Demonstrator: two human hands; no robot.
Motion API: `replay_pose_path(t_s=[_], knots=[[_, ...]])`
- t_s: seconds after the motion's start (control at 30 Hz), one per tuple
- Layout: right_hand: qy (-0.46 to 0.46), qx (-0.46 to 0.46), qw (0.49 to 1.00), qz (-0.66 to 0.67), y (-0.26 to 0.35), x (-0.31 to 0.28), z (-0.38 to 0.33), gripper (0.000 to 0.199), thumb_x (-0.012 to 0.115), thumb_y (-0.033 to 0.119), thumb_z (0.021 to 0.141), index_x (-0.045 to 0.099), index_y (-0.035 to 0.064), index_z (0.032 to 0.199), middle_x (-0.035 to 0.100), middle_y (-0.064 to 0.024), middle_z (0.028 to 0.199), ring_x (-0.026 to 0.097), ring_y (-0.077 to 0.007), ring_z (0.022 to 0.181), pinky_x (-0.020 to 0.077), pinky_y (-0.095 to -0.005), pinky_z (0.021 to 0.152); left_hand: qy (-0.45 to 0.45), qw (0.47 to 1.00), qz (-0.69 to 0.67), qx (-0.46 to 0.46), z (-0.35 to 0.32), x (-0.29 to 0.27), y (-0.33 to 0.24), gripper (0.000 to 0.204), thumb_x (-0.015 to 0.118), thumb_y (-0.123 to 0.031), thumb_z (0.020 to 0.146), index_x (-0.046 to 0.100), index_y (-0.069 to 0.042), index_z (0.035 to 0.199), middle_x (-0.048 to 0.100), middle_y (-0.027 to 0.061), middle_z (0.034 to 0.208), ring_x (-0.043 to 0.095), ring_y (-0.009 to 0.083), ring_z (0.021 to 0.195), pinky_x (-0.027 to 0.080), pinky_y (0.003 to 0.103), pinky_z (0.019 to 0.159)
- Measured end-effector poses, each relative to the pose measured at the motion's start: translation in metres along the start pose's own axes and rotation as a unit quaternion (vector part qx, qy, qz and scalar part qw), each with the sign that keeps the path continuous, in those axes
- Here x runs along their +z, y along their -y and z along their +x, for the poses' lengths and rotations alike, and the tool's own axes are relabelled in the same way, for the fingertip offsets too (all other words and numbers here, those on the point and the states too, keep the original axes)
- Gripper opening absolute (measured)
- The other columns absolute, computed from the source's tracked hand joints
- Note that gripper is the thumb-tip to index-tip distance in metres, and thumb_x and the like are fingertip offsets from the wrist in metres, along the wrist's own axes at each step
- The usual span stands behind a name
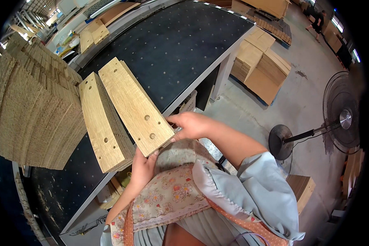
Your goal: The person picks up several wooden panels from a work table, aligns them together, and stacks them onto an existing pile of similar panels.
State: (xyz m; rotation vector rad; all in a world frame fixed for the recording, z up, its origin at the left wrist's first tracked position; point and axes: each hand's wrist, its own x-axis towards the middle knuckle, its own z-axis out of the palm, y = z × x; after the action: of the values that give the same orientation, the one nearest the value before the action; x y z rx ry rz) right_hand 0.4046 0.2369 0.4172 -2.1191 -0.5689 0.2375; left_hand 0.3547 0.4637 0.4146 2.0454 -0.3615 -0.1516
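Note:
Two stacks of narrow, light wood-grain boards with drilled holes lie side by side on a black table. My right hand is closed on the long side of the right board stack, close to its near corner. At that stack's near end, my left hand grips the lower edge, its fingers partly hidden beneath. The left board stack rests just beside it, a narrow wedge-shaped gap between them. Both stacks reach the table's near edge.
A tall pile of raw chipboard pieces stands at the left. Beyond the table's right side are cardboard stacks on the floor and a standing fan. More boards lie at the far left. A person is far off.

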Motion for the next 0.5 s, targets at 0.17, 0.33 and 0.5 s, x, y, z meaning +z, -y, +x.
replay_pose_path(t_s=[0.17, 0.33, 0.5], knots=[[0.009, 0.029, 0.998, -0.061, 0.003, 0.000, 0.005, 0.043, 0.070, 0.031, 0.069, 0.058, -0.0017, 0.093, 0.061, -0.0212, 0.085, 0.058, -0.0359, 0.084, 0.0452, -0.0402, 0.074, -0.012, 0.999, 0.039, -0.005, 0.002, -0.001, -0.004, 0.032, 0.053, -0.018, 0.089, 0.046, 0.003, 0.112, 0.056, 0.0193, 0.108, 0.054, 0.0300, 0.102, 0.041, 0.035, 0.086], [0.016, 0.043, 0.997, -0.058, 0.008, -0.003, 0.004, 0.041, 0.071, 0.029, 0.069, 0.058, -0.0015, 0.092, 0.061, -0.0207, 0.086, 0.058, -0.0359, 0.086, 0.0453, -0.0405, 0.075, -0.024, 0.999, 0.043, 0.006, 0.003, 0.001, 0.001, 0.032, 0.055, -0.016, 0.088, 0.047, 0.003, 0.112, 0.055, 0.0206, 0.108, 0.054, 0.0320, 0.102, 0.042, 0.036, 0.085], [0.000, -0.008, 0.998, -0.066, 0.004, 0.003, -0.001, 0.057, 0.072, 0.021, 0.066, 0.048, 0.0010, 0.114, 0.060, -0.0199, 0.098, 0.057, -0.0344, 0.093, 0.0455, -0.0407, 0.079, -0.026, 0.995, 0.092, 0.027, 0.000, 0.005, 0.011, 0.035, 0.060, -0.011, 0.081, 0.049, 0.002, 0.111, 0.053, 0.0222, 0.108, 0.053, 0.0366, 0.100, 0.043, 0.039, 0.083]])
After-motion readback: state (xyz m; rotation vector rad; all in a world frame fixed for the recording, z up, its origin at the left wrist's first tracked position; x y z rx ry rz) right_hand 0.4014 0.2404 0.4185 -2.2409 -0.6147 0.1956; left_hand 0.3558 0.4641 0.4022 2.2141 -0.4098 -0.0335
